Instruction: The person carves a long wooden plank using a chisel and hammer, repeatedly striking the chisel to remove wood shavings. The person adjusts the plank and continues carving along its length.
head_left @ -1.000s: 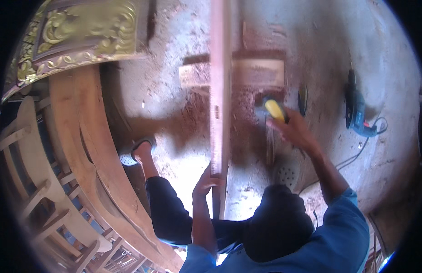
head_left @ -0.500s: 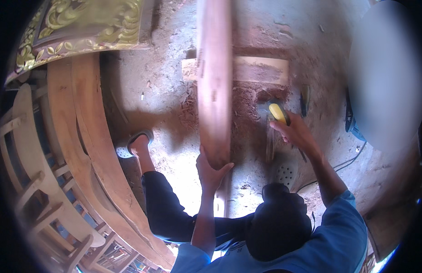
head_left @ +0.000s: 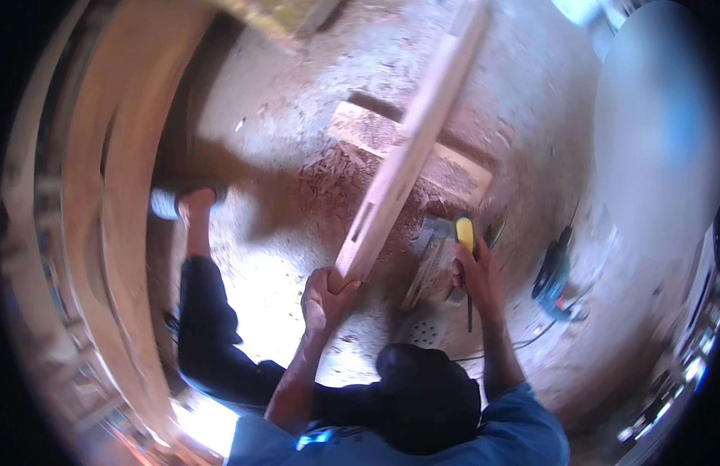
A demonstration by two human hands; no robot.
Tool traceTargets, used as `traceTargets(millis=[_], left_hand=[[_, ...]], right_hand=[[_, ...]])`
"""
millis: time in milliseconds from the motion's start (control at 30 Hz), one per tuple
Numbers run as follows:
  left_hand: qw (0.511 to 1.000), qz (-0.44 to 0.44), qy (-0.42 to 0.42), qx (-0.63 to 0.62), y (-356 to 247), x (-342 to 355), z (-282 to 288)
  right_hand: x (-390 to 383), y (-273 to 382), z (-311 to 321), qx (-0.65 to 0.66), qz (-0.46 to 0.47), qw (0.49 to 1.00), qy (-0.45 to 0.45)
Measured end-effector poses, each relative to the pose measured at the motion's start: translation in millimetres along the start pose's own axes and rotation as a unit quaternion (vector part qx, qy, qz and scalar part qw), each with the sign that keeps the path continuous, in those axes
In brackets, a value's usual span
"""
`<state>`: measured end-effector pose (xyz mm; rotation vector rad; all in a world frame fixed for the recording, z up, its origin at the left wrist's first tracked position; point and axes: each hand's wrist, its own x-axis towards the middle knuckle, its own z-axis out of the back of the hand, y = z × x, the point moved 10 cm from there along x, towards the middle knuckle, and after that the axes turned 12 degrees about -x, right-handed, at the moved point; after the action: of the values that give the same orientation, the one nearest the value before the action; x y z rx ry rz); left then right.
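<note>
The left hand (head_left: 326, 301) is clamped on the near end of a long wooden beam (head_left: 399, 171), which slants away to the far right across a short wooden block (head_left: 465, 177) on the floor (head_left: 298, 97). The right hand (head_left: 480, 272), right of the beam, is closed around a yellow-handled tool (head_left: 465, 233). A drill (head_left: 555, 286) lies farther right, and wood shavings (head_left: 329, 175) lie left of the beam

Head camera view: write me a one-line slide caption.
Left hand grips a slotted wooden beam crossing over a shorter board; right hand holds a yellow-and-black tool.
</note>
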<state>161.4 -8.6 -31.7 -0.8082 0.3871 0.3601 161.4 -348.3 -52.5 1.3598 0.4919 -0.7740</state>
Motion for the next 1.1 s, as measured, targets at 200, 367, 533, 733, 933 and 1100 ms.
traceTargets(millis=[200, 367, 533, 733, 933, 1100], left_hand=[[0.997, -0.05, -0.051, 0.005, -1, -23, -27], [0.997, 0.0, -0.058, 0.043, 15, -33, -40], [0.996, -0.047, -0.075, 0.004, -3, -32, -26], [1.0, -0.013, -0.02, -0.014, -4, -29, -26], [0.997, -0.046, -0.055, 0.027, -2, -27, -23], [0.999, -0.029, -0.025, 0.021, 3, -25, -27]], right_hand=[[-3, 86, 18, 0.007, 0.188, 0.981, -0.057], [-29, 179, 14, 0.047, 0.367, 0.929, -0.026], [-56, 224, -10, 0.061, 0.463, 0.885, 0.003], [-62, 228, -31, 0.13, 0.472, 0.872, -0.006], [-86, 250, -36, 0.108, 0.581, 0.805, -0.043], [-75, 255, -52, 0.151, 0.554, 0.819, 0.024]])
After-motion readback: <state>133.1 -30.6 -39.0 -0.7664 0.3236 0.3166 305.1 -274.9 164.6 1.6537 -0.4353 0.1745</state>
